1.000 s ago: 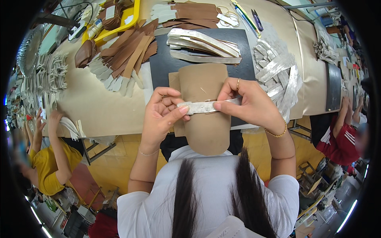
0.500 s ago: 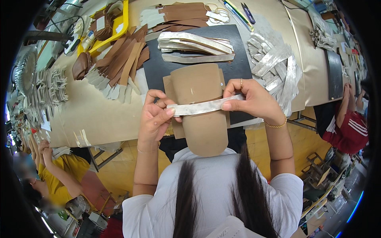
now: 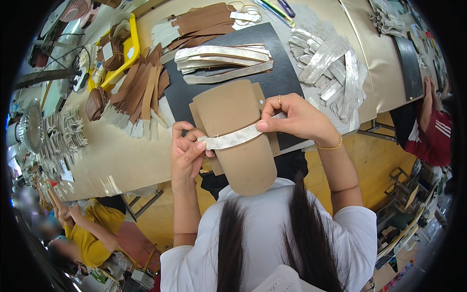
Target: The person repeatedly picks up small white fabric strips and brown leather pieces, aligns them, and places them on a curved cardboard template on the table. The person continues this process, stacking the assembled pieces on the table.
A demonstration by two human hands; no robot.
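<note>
A long narrow strip (image 3: 232, 138), whitish on top with a brown edge, is stretched between my hands. Its left end is pinched by the thumb and fingers of my left hand (image 3: 188, 155). My right hand (image 3: 297, 118) grips it near the other end, whose tip is partly hidden by the fingers. Beneath the strip lies a tan board with a rounded end (image 3: 247, 170), resting over other tan flat pieces and reaching past the table edge toward me. The strip crosses the board's middle and bows slightly toward me.
A black mat (image 3: 284, 63) bears a stack of whitish strips (image 3: 221, 54). More silvery strips (image 3: 335, 73) lie right, brown strips (image 3: 141, 92) left, beside a yellow tray (image 3: 131, 53). Pens (image 3: 275, 10) lie at the back. Co-workers sit left (image 3: 102, 228) and right (image 3: 435, 136).
The whole view has tilted and shifted a little. The strip now bows slightly more toward me across the board. Both hands keep their hold on it.
</note>
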